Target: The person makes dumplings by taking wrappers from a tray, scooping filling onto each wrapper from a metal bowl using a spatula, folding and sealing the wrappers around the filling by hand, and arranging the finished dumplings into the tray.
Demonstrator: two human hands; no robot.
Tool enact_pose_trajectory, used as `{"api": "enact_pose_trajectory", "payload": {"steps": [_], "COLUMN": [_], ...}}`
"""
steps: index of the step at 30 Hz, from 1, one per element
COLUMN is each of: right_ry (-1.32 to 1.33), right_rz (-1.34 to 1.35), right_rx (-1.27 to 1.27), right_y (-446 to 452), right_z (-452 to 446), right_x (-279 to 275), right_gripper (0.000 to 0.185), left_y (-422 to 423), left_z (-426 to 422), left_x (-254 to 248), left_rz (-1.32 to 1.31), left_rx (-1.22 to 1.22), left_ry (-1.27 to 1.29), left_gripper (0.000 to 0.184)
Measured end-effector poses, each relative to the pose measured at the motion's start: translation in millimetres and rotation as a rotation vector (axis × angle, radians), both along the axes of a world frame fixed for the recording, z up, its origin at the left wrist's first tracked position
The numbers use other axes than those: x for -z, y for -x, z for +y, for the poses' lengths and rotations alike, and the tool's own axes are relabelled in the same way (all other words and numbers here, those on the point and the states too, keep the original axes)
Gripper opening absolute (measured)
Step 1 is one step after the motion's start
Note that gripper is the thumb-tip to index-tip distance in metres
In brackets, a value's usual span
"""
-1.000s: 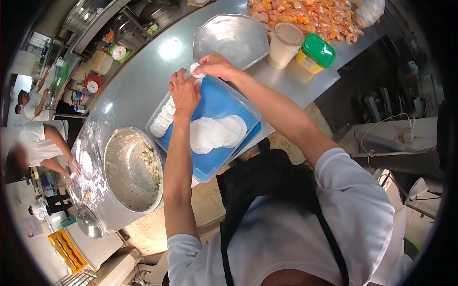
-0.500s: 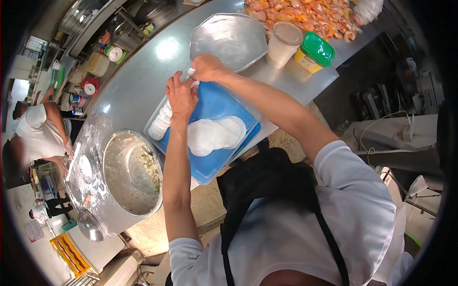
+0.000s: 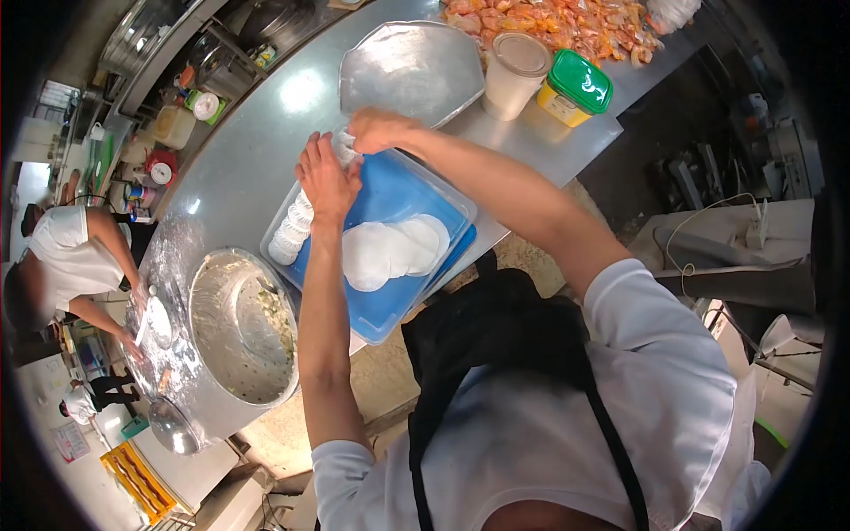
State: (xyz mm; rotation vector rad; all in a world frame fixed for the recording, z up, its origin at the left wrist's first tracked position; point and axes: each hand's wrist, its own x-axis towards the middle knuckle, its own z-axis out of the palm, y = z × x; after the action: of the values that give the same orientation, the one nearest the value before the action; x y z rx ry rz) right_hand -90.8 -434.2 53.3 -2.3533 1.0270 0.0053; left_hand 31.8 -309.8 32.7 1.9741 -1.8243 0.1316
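Observation:
A blue tray with a clear rim (image 3: 381, 327) lies on the metal table. Along its far-left side runs a row of pleated white dough pieces, like dumplings (image 3: 289, 237). My left hand (image 3: 326, 181) is over the upper part of this row, fingers stretched and thumb apart. Beside it, at the tray's top corner, my right hand (image 3: 381, 131) is closed, its fingertips pinched at a white dumpling (image 3: 344, 146). The fingertips are partly hidden. Flat round dough wrappers (image 3: 390, 252) overlap in the near part of the tray.
A large steel bowl (image 3: 205, 354) with pale chopped filling stands left of the tray. Beyond are a metal sheet (image 3: 412, 75), a lidded tub (image 3: 515, 78), a green-lidded tub (image 3: 575, 86) and orange pieces (image 3: 549, 26). A co-worker (image 3: 75, 257) works at a floured area.
More of the white dumpling shows between my hands, which have stayed close together at the tray's corner. My view has shifted slightly. The co-worker's hands have moved over the floured surface.

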Motion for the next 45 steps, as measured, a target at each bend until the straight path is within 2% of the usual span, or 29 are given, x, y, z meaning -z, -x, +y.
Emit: {"api": "enact_pose_trajectory", "payload": {"steps": [3, 9, 12, 15, 18, 20, 23, 25, 27, 30, 31, 36, 45], "right_ry": [-0.185, -0.442, -0.363, -0.335, -0.287, -0.346, -0.351, -0.497, -0.577, -0.513, -0.414, -0.351, -0.200], "right_rz": [0.136, 0.015, 0.081, 0.061, -0.021, -0.210, -0.548, -0.546, -0.531, -0.645, -0.679, -0.677, -0.589], "right_rx": [-0.008, 0.103, 0.053, 0.123, 0.131, 0.179, 0.183, 0.175, 0.131, 0.110, 0.063, 0.076, -0.020], "right_y": [-1, -8, -8, -5, 14, 44, 90, 124, 149, 162, 162, 154, 154], "right_z": [8, -6, -3, 1, 11, 31, 60, 88, 109, 140, 147, 154, 156], "right_x": [-31, -4, -10, -21, -33, -49, -28, -35, -26, -7, -7, 7, -2], "right_gripper": [0.021, 0.014, 0.015, 0.017, 0.020, 0.022, 0.021, 0.024, 0.023, 0.020, 0.018, 0.018, 0.015], "left_y": [5, 0, -3, -6, -10, -7, -4, 1, 14, 41, 50, 72, 73], "left_z": [-1, -6, -8, -6, 4, 6, 40, 91, 140, 189, 191, 189, 179], "left_x": [7, 6, 9, 9, 20, 9, -18, -31, -30, -15, -13, -9, -14], "left_rz": [-0.054, 0.005, -0.005, 0.023, -0.004, -0.009, 0.202, 0.442, 0.533, 0.355, 0.335, 0.266, 0.110], "left_rx": [-0.048, -0.008, 0.010, 0.017, 0.055, 0.085, -0.017, -0.247, -0.445, -0.123, -0.106, -0.088, -0.095], "left_ry": [-0.041, -0.074, -0.082, -0.051, 0.012, 0.105, 0.347, 0.300, 0.116, 0.077, 0.069, 0.021, 0.014], "left_gripper": [0.074, 0.072, 0.065, 0.059, 0.054, 0.050, 0.039, 0.024, 0.015, 0.021, 0.023, 0.033, 0.032]}}
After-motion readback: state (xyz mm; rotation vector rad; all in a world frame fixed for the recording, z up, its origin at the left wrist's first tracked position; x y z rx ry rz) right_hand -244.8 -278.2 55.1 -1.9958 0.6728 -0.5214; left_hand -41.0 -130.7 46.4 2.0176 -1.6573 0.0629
